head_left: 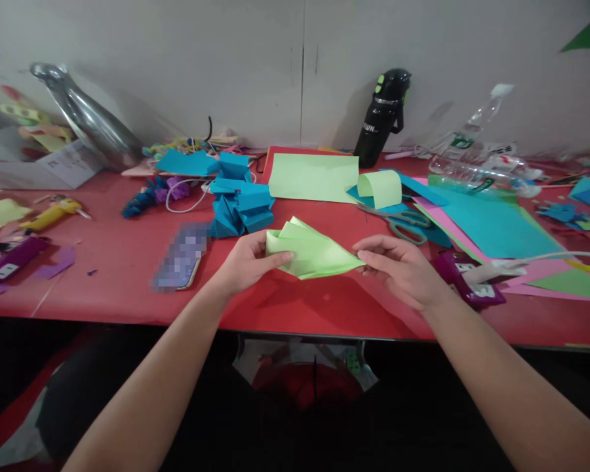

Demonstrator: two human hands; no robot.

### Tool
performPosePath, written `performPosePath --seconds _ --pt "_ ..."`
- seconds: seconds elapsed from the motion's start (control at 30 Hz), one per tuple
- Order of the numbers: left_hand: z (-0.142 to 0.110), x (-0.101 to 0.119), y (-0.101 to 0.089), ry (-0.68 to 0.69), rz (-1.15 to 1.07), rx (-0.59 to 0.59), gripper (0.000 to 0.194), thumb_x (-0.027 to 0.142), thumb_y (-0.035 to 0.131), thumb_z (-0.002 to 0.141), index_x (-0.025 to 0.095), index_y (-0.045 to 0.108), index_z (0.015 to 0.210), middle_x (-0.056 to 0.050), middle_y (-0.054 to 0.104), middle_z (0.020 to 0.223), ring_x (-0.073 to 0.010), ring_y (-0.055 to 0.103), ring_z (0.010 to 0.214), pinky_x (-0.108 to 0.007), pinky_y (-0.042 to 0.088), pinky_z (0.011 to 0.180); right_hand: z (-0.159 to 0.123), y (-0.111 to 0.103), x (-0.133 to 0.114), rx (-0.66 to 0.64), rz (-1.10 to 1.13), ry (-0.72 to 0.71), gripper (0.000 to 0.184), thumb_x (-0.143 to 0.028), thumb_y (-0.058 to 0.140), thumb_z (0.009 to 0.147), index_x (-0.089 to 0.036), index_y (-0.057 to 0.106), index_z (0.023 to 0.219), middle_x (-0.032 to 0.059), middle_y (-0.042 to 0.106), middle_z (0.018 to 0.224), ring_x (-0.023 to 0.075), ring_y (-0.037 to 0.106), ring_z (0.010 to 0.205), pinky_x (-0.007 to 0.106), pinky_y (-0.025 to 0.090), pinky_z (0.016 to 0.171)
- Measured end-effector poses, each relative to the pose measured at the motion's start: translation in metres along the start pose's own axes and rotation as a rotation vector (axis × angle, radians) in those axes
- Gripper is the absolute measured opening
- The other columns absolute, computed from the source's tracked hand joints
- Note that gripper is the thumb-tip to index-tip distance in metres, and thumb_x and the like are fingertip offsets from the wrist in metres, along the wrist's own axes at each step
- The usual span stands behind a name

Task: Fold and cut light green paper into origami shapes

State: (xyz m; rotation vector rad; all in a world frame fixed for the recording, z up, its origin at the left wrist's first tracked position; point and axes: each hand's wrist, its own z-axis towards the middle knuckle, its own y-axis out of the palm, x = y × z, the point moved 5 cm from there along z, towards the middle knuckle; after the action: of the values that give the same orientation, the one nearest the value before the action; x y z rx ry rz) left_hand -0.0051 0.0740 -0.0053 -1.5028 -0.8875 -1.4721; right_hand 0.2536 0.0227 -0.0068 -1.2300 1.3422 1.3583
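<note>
Head view, left hand (248, 259): my thumb lies over the near side and my fingers curl behind, pinching the broad left end of the folded light-green paper (312, 252).
Head view, right hand (398, 272): my thumb and fingertips pinch the pointed right tip.
Folded paper: between my two hands, raised over the smooth red tabletop (305, 305) near its front edge, layers showing along its upper left.
Beyond it: a flat, rectangular light-green paper sheet (314, 177), with a curled light-green paper strip (381, 188) just right.
Left of it: angular folded blue paper pieces (240, 206) and, nearer me, a blurred-out rectangular phone (181, 255).
Right side: grey-handled metal scissors (407, 229) behind my right hand; a glossy purple case (491, 298) beside my wrist.
</note>
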Motion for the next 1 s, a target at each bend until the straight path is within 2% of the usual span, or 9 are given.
performPosePath --seconds 0.13,0.2,0.3,0.43,0.57,0.7,0.8,0.9,1.0 --pt "-0.003 -0.001 -0.003 0.06 0.042 0.191 0.03 0.038 0.08 0.079 0.014 0.077 0.096 -0.009 0.078 0.095 -0.0259 0.073 0.085 -0.037 0.06 0.076 0.001 0.004 0.013 0.112 0.15 0.056 0.025 -0.043 0.076 0.085 -0.026 0.074 0.103 0.0014 0.071 0.098 0.0122 0.068 0.081 0.026 0.058 0.078" --pt "-0.004 -0.002 -0.004 0.105 0.078 0.28 0.027 0.036 0.08 0.078 0.015 0.077 0.095 -0.007 0.078 0.093 -0.0243 0.073 0.084 -0.034 0.059 0.074 -0.001 0.014 0.02 0.08 0.164 0.118 0.029 -0.049 0.073 0.086 -0.024 0.073 0.101 0.0042 0.073 0.102 0.0149 0.07 0.085 0.03 0.058 0.082" --pt "-0.009 -0.002 0.0 0.157 0.15 0.343 0.026 0.035 0.078 0.08 0.015 0.076 0.095 -0.006 0.077 0.091 -0.0221 0.071 0.081 -0.031 0.057 0.072 -0.007 0.03 0.025 0.005 0.118 0.22 0.039 -0.055 0.07 0.086 -0.02 0.072 0.101 0.0099 0.073 0.107 0.0185 0.07 0.087 0.034 0.06 0.081" --pt "-0.015 0.003 0.012 0.175 0.255 0.327 0.021 0.034 0.076 0.082 0.016 0.075 0.092 -0.004 0.075 0.085 -0.0197 0.069 0.076 -0.028 0.054 0.067 -0.01 0.037 0.025 0.024 0.072 0.256 0.04 -0.055 0.074 0.082 -0.018 0.071 0.099 0.0088 0.072 0.098 0.0186 0.069 0.083 0.034 0.061 0.076" --pt "-0.015 0.003 0.012 0.121 0.153 0.324 0.027 0.036 0.079 0.079 0.015 0.075 0.095 -0.006 0.077 0.089 -0.0223 0.071 0.081 -0.032 0.057 0.071 -0.007 0.03 0.028 0.052 0.001 0.22 0.03 -0.043 0.083 0.076 -0.018 0.07 0.089 0.0056 0.071 0.089 0.0164 0.068 0.079 0.032 0.059 0.078" --pt "-0.009 -0.007 0.007 0.042 -0.101 0.319 0.043 0.037 0.084 0.073 0.015 0.072 0.108 -0.01 0.077 0.105 -0.028 0.073 0.096 -0.039 0.06 0.082 -0.006 0.021 0.024 0.058 -0.164 0.058 0.026 -0.045 0.075 0.083 -0.02 0.07 0.082 0.0031 0.069 0.081 0.0158 0.067 0.077 0.032 0.057 0.08" --pt "-0.007 -0.014 0.007 0.001 -0.211 0.31 0.048 0.039 0.085 0.071 0.015 0.069 0.11 -0.012 0.077 0.108 -0.0296 0.073 0.098 -0.043 0.06 0.085 -0.006 0.018 0.019 0.121 -0.306 -0.061 0.026 -0.046 0.074 0.084 -0.02 0.071 0.082 0.0029 0.068 0.08 0.0166 0.065 0.074 0.033 0.056 0.075" --pt "-0.008 -0.018 0.011 -0.019 -0.246 0.284 0.048 0.041 0.085 0.073 0.015 0.069 0.109 -0.012 0.076 0.109 -0.0299 0.073 0.1 -0.044 0.059 0.088 -0.005 0.015 0.018 0.17 -0.333 -0.099 0.028 -0.043 0.075 0.082 -0.02 0.071 0.098 0.0028 0.069 0.081 0.017 0.065 0.071 0.034 0.056 0.071" --pt "-0.01 -0.018 0.013 -0.02 -0.241 0.286 0.047 0.041 0.083 0.074 0.015 0.068 0.11 -0.012 0.076 0.109 -0.0292 0.072 0.101 -0.042 0.059 0.088 -0.004 0.013 0.018 0.191 -0.342 -0.122 0.044 -0.042 0.075 0.083 -0.019 0.064 0.12 0.0022 0.069 0.081 0.0176 0.067 0.07 0.035 0.055 0.07"
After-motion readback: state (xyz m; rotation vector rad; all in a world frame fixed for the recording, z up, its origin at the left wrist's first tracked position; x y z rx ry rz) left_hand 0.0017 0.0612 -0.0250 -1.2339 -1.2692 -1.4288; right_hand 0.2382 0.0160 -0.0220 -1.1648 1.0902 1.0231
